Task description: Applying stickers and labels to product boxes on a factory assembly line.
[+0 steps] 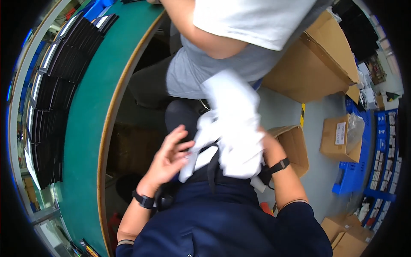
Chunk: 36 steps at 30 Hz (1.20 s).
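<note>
A white, crumpled bundle (239,128), smeared by motion, is in front of my waist; whether it is paper, thin bags or cloth I cannot make out. My right hand (269,147) grips its right side, with the fingers mostly hidden behind it. On the other side, my left hand (168,159) is open, its fingers spread beside the bundle's loose left part. A black strap (212,169) hangs over my lap below the bundle. Both my wrists wear dark bands.
A green-topped table (87,128) with a wooden edge curves along the left, carrying stacked black flat items (47,113). Another person in grey (231,64) sits close ahead. Cardboard boxes (308,64) stand to the right, near a blue pallet (342,180) and a blue rack (383,150).
</note>
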Each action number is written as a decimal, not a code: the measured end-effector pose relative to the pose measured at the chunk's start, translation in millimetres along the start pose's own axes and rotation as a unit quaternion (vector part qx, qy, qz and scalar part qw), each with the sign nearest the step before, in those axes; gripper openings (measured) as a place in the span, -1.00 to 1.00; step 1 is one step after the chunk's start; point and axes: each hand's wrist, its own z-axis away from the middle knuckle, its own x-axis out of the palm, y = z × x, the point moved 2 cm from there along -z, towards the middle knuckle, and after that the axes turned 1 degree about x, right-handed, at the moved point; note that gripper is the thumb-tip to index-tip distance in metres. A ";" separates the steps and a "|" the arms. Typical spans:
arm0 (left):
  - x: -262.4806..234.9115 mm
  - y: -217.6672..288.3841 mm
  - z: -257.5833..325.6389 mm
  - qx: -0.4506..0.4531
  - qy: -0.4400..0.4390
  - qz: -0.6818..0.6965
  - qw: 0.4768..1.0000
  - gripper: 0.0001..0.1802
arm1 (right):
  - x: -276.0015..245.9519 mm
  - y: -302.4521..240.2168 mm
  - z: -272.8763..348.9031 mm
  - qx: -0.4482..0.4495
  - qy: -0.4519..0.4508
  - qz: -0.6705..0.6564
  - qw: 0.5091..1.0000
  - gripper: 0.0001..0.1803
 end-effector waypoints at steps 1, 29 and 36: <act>-11.2 3.0 2.5 -0.009 0.023 0.001 1.000 -0.33 | -37.9 3.0 16.7 -0.026 0.068 -0.090 0.993 -0.47; -79.5 -107.7 131.1 -0.295 0.185 -0.208 0.914 -0.81 | -242.6 165.0 157.6 0.240 0.254 0.548 0.760 -0.25; -57.3 -71.6 124.3 -0.189 0.143 -0.382 0.893 -0.73 | -123.2 28.9 64.0 0.030 0.282 0.459 0.842 -0.55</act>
